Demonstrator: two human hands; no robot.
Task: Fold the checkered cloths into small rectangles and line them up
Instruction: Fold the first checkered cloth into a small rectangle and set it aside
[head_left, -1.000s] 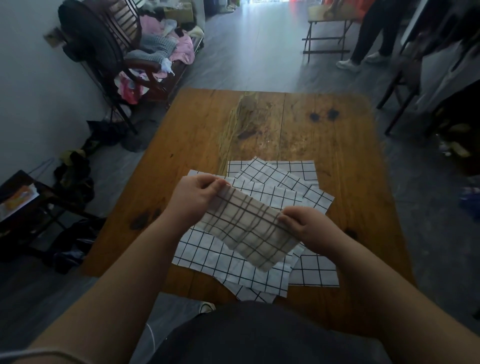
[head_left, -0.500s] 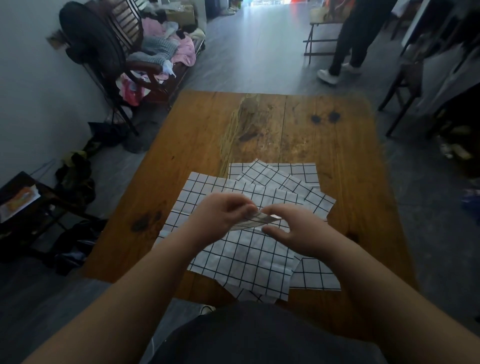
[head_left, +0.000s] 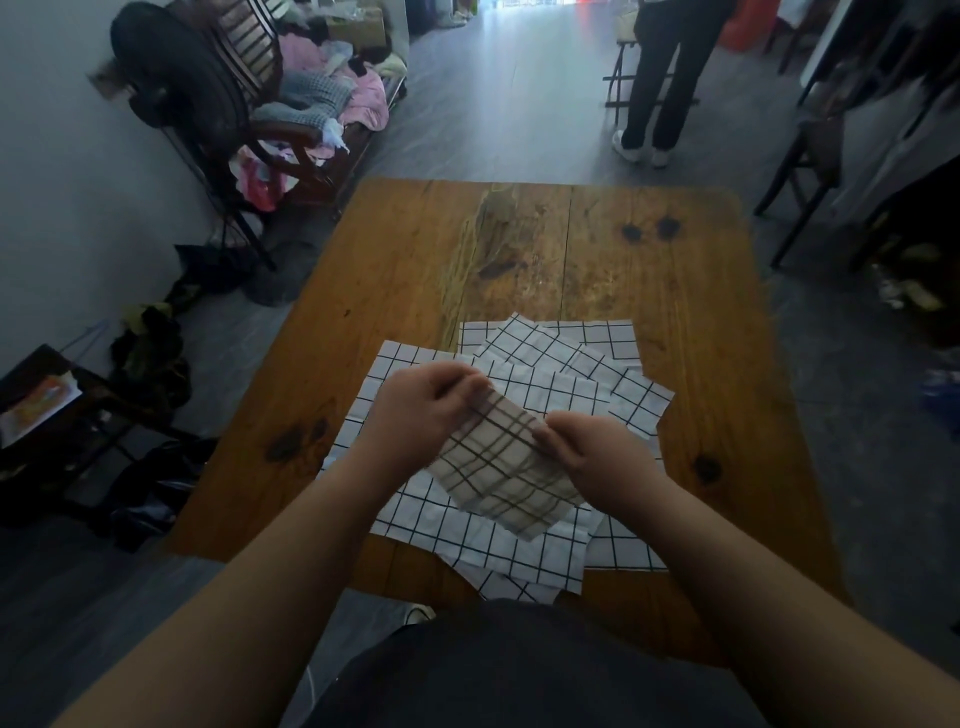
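I hold a folded checkered cloth (head_left: 501, 475) lifted above the table, its lower part hanging toward me. My left hand (head_left: 421, 410) pinches its upper left edge and my right hand (head_left: 587, 452) pinches its upper right edge, the two hands close together. Under them lies a loose pile of several unfolded white checkered cloths (head_left: 545, 379), overlapping at different angles on the near half of the wooden table (head_left: 519, 244).
The table's near edge is right against my body. A standing fan (head_left: 192, 88) and a chair heaped with clothes (head_left: 311, 98) stand at the far left. A person's legs (head_left: 654, 88) are beyond the table, and dark chairs (head_left: 810, 156) at the right.
Half a second ago my hands held the cloth edge-on, folded together low over the pile. Now the cloth is raised and hangs as a narrower folded strip between both hands.
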